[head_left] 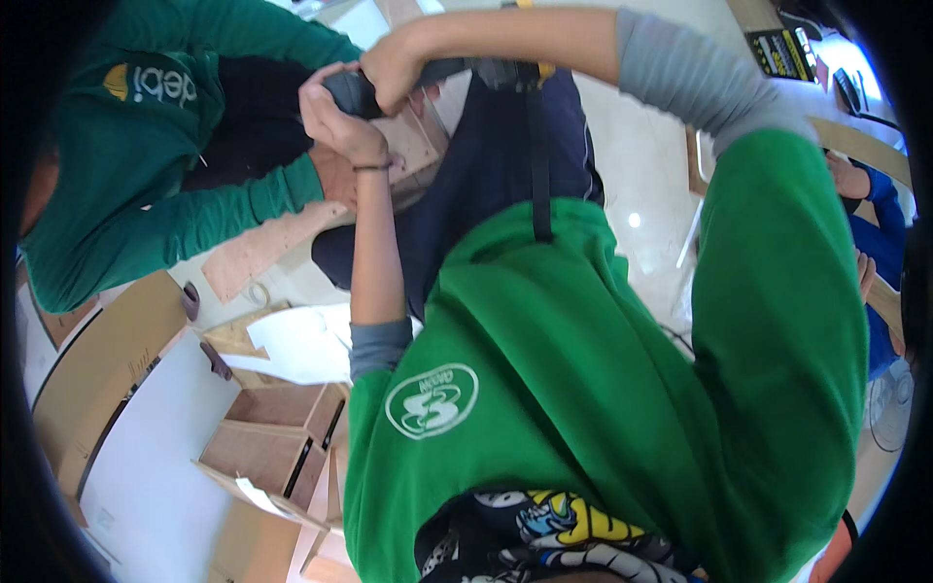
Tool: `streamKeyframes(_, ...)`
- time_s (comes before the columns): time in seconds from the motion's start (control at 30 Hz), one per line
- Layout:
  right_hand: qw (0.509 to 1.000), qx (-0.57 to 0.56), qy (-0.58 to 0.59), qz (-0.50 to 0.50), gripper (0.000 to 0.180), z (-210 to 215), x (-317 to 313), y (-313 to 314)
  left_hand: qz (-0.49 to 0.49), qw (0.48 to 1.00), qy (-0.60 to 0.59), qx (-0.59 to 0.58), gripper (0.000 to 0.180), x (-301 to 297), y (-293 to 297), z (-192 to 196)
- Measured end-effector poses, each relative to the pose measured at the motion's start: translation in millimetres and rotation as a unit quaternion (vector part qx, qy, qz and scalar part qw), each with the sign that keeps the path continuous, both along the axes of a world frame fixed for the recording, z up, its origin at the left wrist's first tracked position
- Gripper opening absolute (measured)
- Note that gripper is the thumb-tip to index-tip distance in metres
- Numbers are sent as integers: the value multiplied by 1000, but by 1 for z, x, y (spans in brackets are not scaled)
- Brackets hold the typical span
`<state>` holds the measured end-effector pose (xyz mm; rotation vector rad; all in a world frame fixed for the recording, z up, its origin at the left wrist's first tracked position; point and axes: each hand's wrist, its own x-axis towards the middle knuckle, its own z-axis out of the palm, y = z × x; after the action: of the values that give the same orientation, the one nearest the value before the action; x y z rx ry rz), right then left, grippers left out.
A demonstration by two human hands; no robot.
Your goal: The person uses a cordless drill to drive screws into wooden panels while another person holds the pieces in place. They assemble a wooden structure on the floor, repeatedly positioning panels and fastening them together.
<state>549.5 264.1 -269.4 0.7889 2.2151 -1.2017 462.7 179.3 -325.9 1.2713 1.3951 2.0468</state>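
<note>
My left hand [340,119] is closed around the rounded dark end of a black-and-yellow power tool [352,94], which looks like a drill. Right beside it, my right hand [394,68] wraps around the same tool from above. The tool's body stretches to the right behind my right wrist; its tip and trigger cannot be made out. Below the tool lies a light wooden board [410,144], partly hidden by my hands and leg. A co-worker's hand [335,179] rests at the board, close to my left wrist, and fingers of another hand show behind the tool.
The co-worker in green sleeves [233,209] sits close on the left. Another wooden board [238,262], a tape roll [258,294] and white paper [306,340] lie beyond my left arm. A compartmented wooden box [258,447] stands lower left. Someone in blue sleeves [882,219] is at far right.
</note>
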Motion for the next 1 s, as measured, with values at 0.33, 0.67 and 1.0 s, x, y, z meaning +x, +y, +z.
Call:
streamKeyframes(0.33,918,-27,194,-346,33,104,132,-64,31,923,310,-226,36,-14,-85,-39)
streamKeyframes(0.67,755,-88,334,-557,27,29,211,-139,-17,777,573,-261,40,8,-102,-70)
streamKeyframes(1.0,777,-148,274,-547,23,17,208,-129,-306,589,745,-71,31,-26,-76,-60)
